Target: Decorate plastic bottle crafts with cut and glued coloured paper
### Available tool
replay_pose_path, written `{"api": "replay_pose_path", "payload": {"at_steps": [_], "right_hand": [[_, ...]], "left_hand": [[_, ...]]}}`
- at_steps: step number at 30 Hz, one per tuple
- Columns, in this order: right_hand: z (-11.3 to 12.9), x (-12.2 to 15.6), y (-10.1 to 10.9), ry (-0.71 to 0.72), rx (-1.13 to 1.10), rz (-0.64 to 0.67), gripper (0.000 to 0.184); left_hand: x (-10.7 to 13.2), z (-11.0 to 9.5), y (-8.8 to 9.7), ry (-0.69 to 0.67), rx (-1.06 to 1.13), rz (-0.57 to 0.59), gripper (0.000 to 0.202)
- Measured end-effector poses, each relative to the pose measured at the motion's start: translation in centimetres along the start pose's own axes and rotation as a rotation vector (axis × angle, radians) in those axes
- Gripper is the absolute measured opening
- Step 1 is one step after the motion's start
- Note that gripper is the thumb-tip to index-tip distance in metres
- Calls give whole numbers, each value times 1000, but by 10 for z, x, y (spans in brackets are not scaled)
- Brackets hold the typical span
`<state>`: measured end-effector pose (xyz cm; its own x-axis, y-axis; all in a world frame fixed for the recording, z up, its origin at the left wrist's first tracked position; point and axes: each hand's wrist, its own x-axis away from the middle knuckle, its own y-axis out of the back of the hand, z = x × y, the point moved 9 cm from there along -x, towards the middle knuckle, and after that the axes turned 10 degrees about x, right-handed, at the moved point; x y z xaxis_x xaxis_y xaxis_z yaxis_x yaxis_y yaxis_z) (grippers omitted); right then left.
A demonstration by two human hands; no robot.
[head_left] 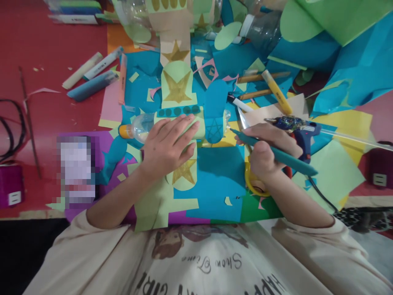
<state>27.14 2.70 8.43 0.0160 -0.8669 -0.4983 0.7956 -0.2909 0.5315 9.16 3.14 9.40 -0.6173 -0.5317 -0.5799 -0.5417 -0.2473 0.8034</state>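
Observation:
A clear plastic bottle (143, 127) with an orange cap lies on its side, wrapped in pale green paper with a dotted blue strip. My left hand (168, 141) is closed over the wrapped middle, fingers curved across the top and thumb on the near side. By the bottle's right end, a rounded blue paper piece (215, 102) bears a drawn star outline. My right hand (267, 147) grips a teal marker (294, 162), its tip close to that star's right edge; contact is unclear. Gold stars on pale green paper (177, 84) show beyond and below the bottle.
Right of my right hand lies a glue gun (294, 125) with a long glue stick. Yellow-handled scissors (256, 186) are partly under that hand. Markers (93, 86) and a phone (78, 168) lie left. Paper scraps and another plastic bottle (260, 30) cover the far side.

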Motion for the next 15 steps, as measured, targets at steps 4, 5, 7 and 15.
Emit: {"api": "replay_pose_path", "payload": {"at_steps": [4, 5, 7, 15], "right_hand": [[19, -9, 2, 83, -21, -24, 9], [20, -10, -1, 79, -14, 2, 7], [22, -11, -6, 82, 1, 32, 7], [22, -10, -12, 110, 41, 12, 1]], "left_hand": [[-4, -7, 5, -36, -17, -19, 26], [-4, -8, 6, -45, -23, -22, 23], [-5, -10, 7, -57, -31, -34, 19], [-5, -12, 8, -83, -28, -61, 19]]}}
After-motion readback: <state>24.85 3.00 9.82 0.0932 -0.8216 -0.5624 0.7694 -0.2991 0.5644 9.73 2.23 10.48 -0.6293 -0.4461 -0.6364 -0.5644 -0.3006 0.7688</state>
